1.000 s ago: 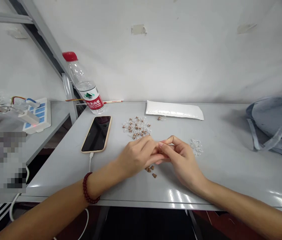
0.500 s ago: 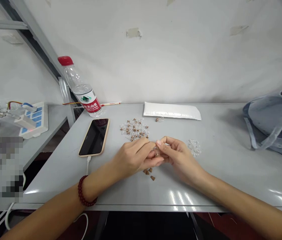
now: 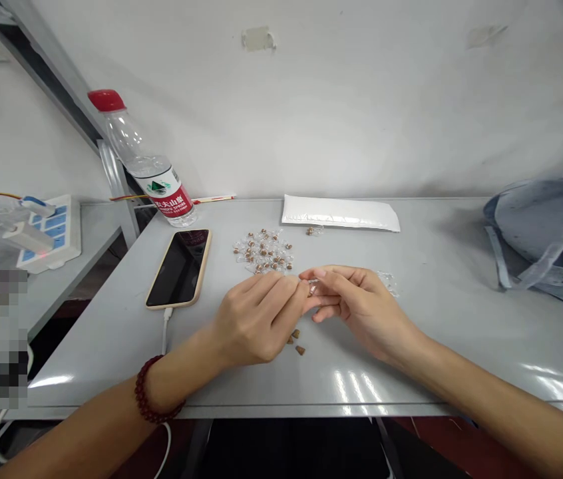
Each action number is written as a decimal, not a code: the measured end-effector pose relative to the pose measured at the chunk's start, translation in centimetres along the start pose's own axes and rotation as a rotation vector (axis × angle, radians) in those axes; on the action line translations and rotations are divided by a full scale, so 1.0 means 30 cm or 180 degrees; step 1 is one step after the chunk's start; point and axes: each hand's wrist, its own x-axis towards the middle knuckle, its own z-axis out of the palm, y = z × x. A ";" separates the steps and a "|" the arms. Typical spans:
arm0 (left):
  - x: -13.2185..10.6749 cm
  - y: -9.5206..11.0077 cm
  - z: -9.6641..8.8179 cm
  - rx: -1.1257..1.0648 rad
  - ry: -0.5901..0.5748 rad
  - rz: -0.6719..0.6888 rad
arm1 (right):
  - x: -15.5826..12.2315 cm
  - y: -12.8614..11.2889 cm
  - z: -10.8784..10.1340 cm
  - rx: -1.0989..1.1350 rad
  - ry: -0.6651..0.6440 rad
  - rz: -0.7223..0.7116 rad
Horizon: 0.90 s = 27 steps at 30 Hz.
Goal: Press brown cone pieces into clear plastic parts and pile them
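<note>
My left hand (image 3: 254, 318) and my right hand (image 3: 356, 306) meet fingertip to fingertip over the grey table (image 3: 441, 332). Both pinch one tiny clear vial (image 3: 313, 287) between them. Just behind the hands lies a heap of small clear vials with brown stoppers (image 3: 263, 249). A few loose brown stoppers (image 3: 296, 342) lie under my left hand. A small cluster of clear empty vials (image 3: 388, 282) shows behind my right hand, partly hidden by it.
A phone (image 3: 180, 267) on a charging cable lies at the left, with a red-capped water bottle (image 3: 144, 166) behind it. A white pouch (image 3: 340, 213) lies by the wall, one stoppered vial (image 3: 313, 231) beside it. A denim bag (image 3: 546, 233) sits right. A power strip (image 3: 46, 229) sits on the side shelf.
The hands stay joined and have shifted slightly away from me. My right fingers have straightened over the vial. The view has tilted a little.
</note>
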 end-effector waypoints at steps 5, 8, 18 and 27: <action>0.003 0.010 -0.002 0.0143 0.0042 -0.0033 | -0.005 0.009 0.006 -0.0191 0.0003 -0.0123; -0.002 0.006 0.007 0.0032 0.0075 -0.0117 | -0.004 0.020 0.004 -0.0212 -0.0019 -0.0174; -0.007 -0.024 0.019 -0.0992 -0.0308 -0.0396 | -0.003 0.015 0.001 -0.0792 -0.0523 -0.0362; -0.003 0.010 0.013 -0.0366 -0.0006 -0.0220 | -0.017 0.042 0.019 -0.0800 -0.0310 -0.0469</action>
